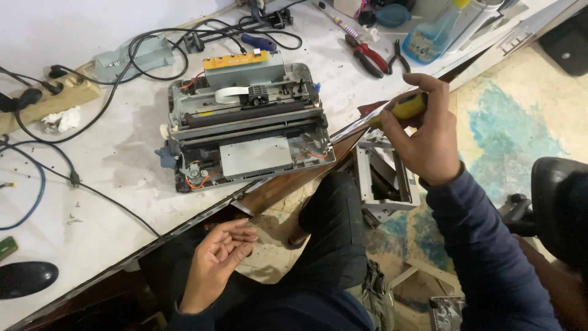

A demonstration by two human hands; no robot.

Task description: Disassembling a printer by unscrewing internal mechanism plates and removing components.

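Observation:
A stripped grey printer mechanism (245, 129) with its cover off lies on the white workbench (110, 184), showing a yellow circuit strip, a white ribbon cable and a black roller. My right hand (429, 132) is raised just right of the printer, closed around a yellow-handled screwdriver (409, 105) whose shaft points left toward the printer's right edge. My left hand (220, 254) hovers palm up below the bench edge, over my lap, fingers loosely curled with nothing in it.
Black cables (153, 43), a power strip (46, 101), red-handled pliers (367, 56), a blue spray bottle (432, 34) and small loose screws (73, 217) sit on the bench. A black mouse (24, 279) lies bottom left. A grey printer casing (386, 181) stands on the floor.

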